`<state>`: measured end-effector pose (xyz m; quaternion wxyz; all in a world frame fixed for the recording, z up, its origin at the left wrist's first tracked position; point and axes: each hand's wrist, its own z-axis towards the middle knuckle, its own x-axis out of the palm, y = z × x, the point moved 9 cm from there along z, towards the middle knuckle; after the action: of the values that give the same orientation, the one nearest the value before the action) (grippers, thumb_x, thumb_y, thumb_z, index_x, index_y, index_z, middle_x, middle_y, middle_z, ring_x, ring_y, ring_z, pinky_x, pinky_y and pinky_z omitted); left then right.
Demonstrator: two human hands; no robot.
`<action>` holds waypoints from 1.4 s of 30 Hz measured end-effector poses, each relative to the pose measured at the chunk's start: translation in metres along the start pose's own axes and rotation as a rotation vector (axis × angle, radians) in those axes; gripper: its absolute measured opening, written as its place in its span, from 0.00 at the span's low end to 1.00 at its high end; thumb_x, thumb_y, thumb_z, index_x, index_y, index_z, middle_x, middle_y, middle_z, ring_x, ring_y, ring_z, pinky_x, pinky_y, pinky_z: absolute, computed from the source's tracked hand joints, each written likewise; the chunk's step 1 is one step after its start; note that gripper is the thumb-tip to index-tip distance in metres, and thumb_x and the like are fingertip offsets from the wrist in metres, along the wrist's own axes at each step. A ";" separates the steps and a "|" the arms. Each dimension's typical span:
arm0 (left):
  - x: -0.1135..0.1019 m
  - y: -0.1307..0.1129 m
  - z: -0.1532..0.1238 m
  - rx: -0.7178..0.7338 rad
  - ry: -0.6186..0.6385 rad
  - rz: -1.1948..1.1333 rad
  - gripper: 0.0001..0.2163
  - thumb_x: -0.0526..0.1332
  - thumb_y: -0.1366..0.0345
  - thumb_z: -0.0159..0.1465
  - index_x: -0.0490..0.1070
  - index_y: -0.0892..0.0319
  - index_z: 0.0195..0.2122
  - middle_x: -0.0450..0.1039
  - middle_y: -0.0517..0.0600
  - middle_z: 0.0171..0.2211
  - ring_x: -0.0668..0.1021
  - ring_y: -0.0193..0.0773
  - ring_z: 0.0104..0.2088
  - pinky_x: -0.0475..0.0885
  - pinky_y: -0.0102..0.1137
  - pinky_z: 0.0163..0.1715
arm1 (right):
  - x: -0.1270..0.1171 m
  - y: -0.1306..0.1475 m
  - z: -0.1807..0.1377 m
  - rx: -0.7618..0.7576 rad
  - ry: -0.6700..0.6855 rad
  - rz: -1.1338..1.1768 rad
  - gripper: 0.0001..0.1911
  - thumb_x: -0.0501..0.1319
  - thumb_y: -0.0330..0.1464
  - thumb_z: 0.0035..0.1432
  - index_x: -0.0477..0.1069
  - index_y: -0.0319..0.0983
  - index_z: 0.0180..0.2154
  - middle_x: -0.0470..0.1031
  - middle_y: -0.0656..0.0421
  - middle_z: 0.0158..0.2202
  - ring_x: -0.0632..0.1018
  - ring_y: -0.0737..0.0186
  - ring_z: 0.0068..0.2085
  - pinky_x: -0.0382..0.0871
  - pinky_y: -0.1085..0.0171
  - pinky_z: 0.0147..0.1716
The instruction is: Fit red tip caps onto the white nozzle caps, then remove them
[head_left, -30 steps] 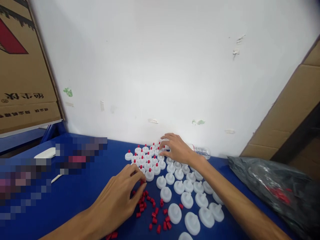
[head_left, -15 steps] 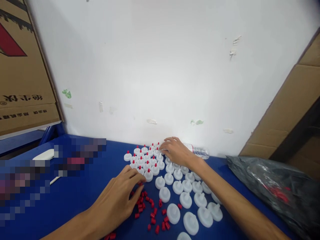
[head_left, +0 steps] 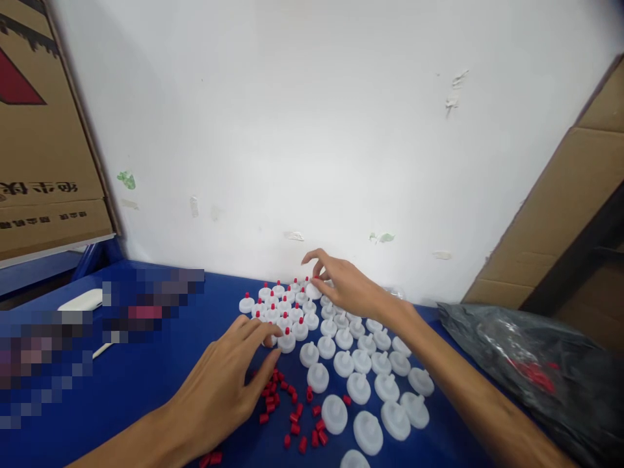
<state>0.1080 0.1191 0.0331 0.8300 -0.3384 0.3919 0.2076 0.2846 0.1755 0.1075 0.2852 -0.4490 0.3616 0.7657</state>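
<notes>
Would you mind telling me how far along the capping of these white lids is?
Roughly a dozen far white lids already wear red tips. The right hand works at the back row, while the left hand rests by the loose red caps. About twenty bare lids remain uncapped.

Caps (head_left: 344, 364) lie in rows mid-table (head_left: 146, 383) — loose tips (head_left: 292, 416) before them, bag (head_left: 536, 364) right, box (head_left: 43, 130) left.

Left hand (head_left: 224, 383) rests by red tips (head_left: 292, 416); right hand (head_left: 344, 289) perhaps pinches one over white caps (head_left: 358, 387).
</notes>
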 end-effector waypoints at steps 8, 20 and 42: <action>-0.001 -0.009 0.003 0.078 0.026 -0.039 0.15 0.62 0.50 0.72 0.65 0.53 0.33 0.69 0.38 0.20 0.69 0.33 0.16 0.58 0.28 0.19 | 0.024 0.097 -0.017 -0.140 0.335 0.201 0.37 0.66 0.24 0.61 0.59 0.45 0.68 0.82 0.64 0.35 0.79 0.60 0.39 0.68 0.63 0.38; -0.016 -0.014 0.001 0.106 -0.119 -0.052 0.11 0.54 0.57 0.77 0.65 0.52 0.37 0.69 0.37 0.22 0.69 0.33 0.18 0.59 0.29 0.23 | 0.021 0.075 -0.011 -0.109 0.338 0.528 0.21 0.56 0.46 0.76 0.64 0.48 0.64 0.85 0.60 0.44 0.84 0.62 0.42 0.74 0.64 0.38; -0.038 -0.024 -0.002 0.075 -0.193 -0.127 0.18 0.47 0.62 0.79 0.57 0.54 0.29 0.59 0.41 0.23 0.63 0.34 0.22 0.59 0.33 0.26 | -0.007 -0.009 -0.004 0.013 -0.106 -0.240 0.14 0.63 0.38 0.73 0.73 0.38 0.55 0.79 0.57 0.44 0.81 0.59 0.40 0.77 0.54 0.44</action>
<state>0.0984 0.0980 0.0715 0.8873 -0.3099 0.2955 0.1713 0.2960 0.1766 0.1097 0.3963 -0.4463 0.2948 0.7462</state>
